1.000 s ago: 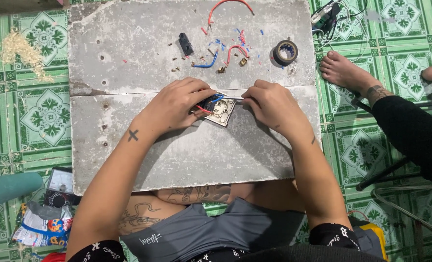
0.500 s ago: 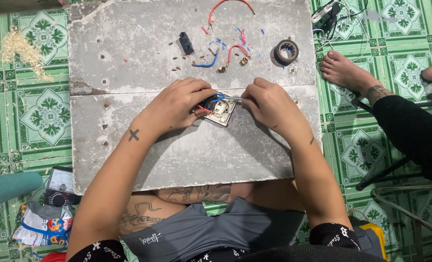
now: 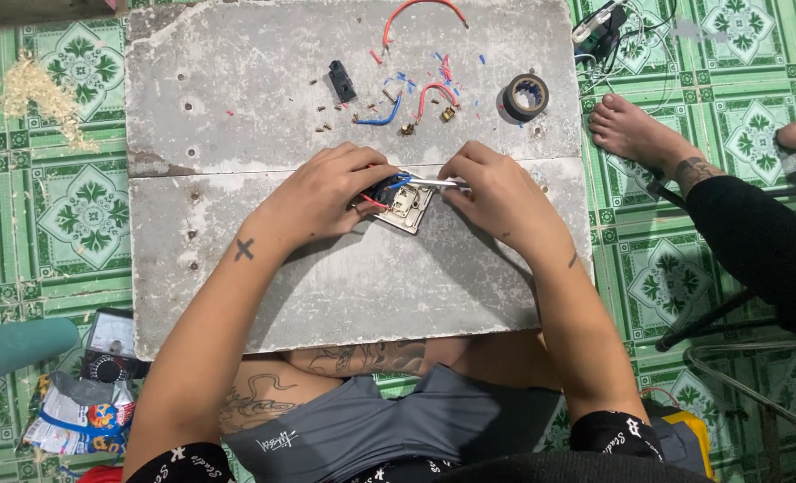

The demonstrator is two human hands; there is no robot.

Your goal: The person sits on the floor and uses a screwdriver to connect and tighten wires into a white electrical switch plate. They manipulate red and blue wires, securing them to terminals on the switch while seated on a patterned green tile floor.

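Observation:
On the grey concrete slab (image 3: 237, 98) lies a small square switch plate (image 3: 408, 208) with red and blue wires at its back. My left hand (image 3: 326, 192) pinches the plate's left side and the wires. My right hand (image 3: 496, 192) grips a thin metal tool (image 3: 435, 182) whose tip points into the plate's wiring. Both hands meet over the plate at the slab's middle.
Loose red and blue wire pieces (image 3: 420, 94), a small black part (image 3: 341, 80) and a roll of black tape (image 3: 526, 95) lie at the slab's far side. Another person's foot (image 3: 635, 134) and dark-trousered leg are at the right. A multimeter (image 3: 107, 349) lies at lower left.
Both hands stay on the switch plate with only slight finger shifts; the camera view has moved a little.

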